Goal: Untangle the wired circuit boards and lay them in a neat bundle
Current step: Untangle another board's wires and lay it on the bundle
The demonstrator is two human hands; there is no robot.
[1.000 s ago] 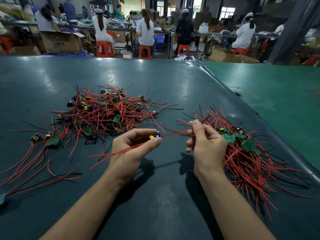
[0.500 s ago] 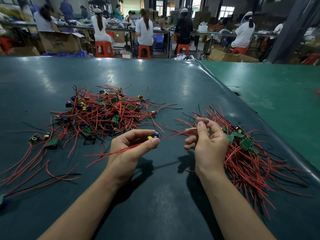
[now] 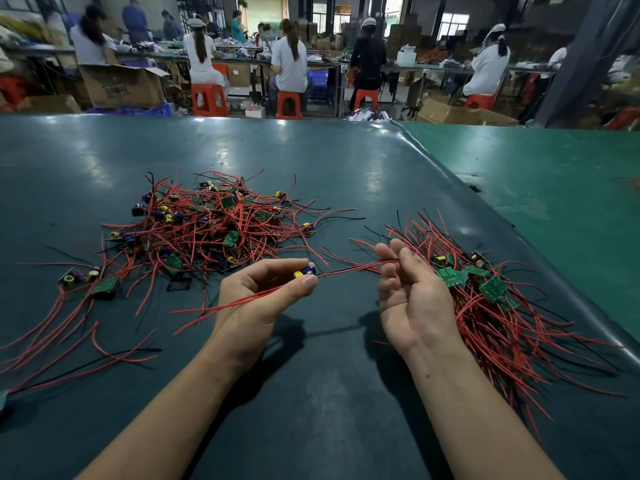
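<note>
Dark green mat [image 3: 311, 161] on the bench, workshop behind w/ people on orange stools [image 3: 289, 105]. Open cardboard box [image 3: 121, 85] back left, contents not visible. Left hand [image 3: 258, 301] pinches one wired board [image 3: 304, 271], red leads stretched to right hand [image 3: 412, 299], fingers loosely curled round them. Tangled pile [image 3: 207, 225] left, neat bundle [image 3: 491, 313] right.
</note>
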